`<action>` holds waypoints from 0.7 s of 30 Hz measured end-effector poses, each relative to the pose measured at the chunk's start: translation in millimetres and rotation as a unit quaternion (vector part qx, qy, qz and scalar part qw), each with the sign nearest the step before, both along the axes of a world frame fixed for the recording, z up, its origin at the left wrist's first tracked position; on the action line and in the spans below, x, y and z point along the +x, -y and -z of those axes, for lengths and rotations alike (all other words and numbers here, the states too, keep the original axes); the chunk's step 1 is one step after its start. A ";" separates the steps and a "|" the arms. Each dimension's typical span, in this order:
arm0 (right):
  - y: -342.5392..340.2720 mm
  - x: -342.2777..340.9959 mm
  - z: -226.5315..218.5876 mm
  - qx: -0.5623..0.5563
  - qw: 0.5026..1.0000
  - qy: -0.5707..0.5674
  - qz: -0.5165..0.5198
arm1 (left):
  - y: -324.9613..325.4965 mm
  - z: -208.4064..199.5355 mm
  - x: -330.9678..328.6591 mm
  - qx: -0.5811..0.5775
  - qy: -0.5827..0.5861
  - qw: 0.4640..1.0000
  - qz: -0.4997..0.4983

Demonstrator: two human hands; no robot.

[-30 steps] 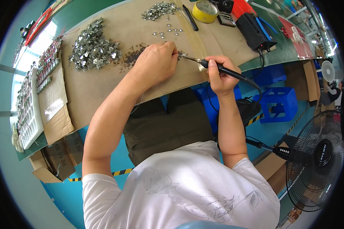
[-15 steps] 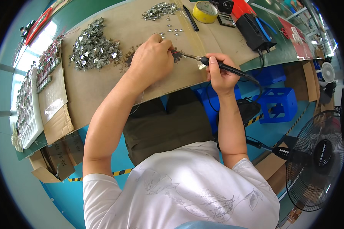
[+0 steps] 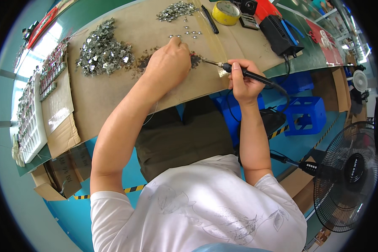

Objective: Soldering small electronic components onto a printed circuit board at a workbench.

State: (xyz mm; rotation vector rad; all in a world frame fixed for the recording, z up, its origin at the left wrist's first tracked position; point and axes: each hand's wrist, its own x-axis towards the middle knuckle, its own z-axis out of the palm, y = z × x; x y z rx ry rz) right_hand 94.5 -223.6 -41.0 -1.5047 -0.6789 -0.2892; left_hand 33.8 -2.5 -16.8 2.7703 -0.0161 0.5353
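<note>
My right hand (image 3: 245, 82) grips a soldering iron (image 3: 250, 74) by its black handle, its metal tip pointing left over dark residue (image 3: 196, 61) on the brown work surface. Curled fingers close my left hand (image 3: 168, 63) just left of that tip. A short bit of thin red wire (image 3: 192, 54) shows at its edge; its fingertips and the rest of what they pinch are hidden. A pale thin wire (image 3: 156, 108) hangs below my left wrist. Beyond that hand, several small metal pieces (image 3: 193, 32) lie spaced out.
A large heap of metal pieces (image 3: 103, 54) lies left, a smaller heap (image 3: 175, 11) at the back. Yellow tape (image 3: 226, 13), a black pen (image 3: 209, 19) and a black box (image 3: 280, 35) with a cable stand right. White tray (image 3: 34, 134) holds wired parts at far left.
My left hand has turned and shifted slightly, and less of the red wire shows. The soldering iron has moved a little to the right, with my right hand still around it.
</note>
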 end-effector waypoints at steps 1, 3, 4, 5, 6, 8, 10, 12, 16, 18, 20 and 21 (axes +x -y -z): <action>0.6 -0.1 -0.1 0.000 1.000 -0.001 0.000 | 0.7 -2.2 -0.9 0.000 -0.001 1.000 0.000; 1.7 -0.4 -0.8 -0.017 1.000 0.006 0.008 | 2.7 -9.1 -3.8 -0.005 -0.020 1.000 0.019; 2.0 -1.5 -1.2 -0.016 1.000 0.007 0.008 | 3.2 -9.7 -4.1 -0.005 -0.019 1.000 0.019; 2.9 -3.6 -1.5 0.012 1.000 -0.019 0.000 | 3.8 -10.3 -4.1 -0.049 -0.013 0.999 0.010; 3.3 -4.7 -1.6 0.041 0.998 -0.044 -0.009 | 4.2 -10.7 -4.2 -0.092 -0.008 0.996 0.002; 1.5 -3.4 0.0 0.042 0.998 -0.035 -0.006 | 3.8 -14.7 -5.8 -0.124 -0.007 0.992 0.006; 0.8 -2.0 0.6 0.043 0.999 -0.026 -0.003 | 3.2 -14.1 -5.7 -0.155 -0.006 0.988 0.010; 1.1 -1.4 0.5 0.008 1.000 0.000 0.001 | 1.6 -8.9 -4.2 -0.148 -0.004 0.989 0.014; 1.9 0.8 1.4 -0.016 1.000 0.011 0.000 | 4.3 -11.7 -6.2 -0.125 -0.014 0.992 0.023; 2.6 0.2 0.2 -0.023 1.000 0.011 0.004 | 4.8 -13.3 -7.1 -0.105 -0.011 0.994 0.032; 1.5 -0.3 -0.7 -0.018 1.000 0.011 0.002 | 4.9 -16.1 -8.7 -0.115 -0.020 0.993 0.036; 1.2 -0.6 -0.9 -0.014 1.000 0.011 0.001 | 4.9 -17.1 -9.4 -0.124 -0.028 0.991 0.040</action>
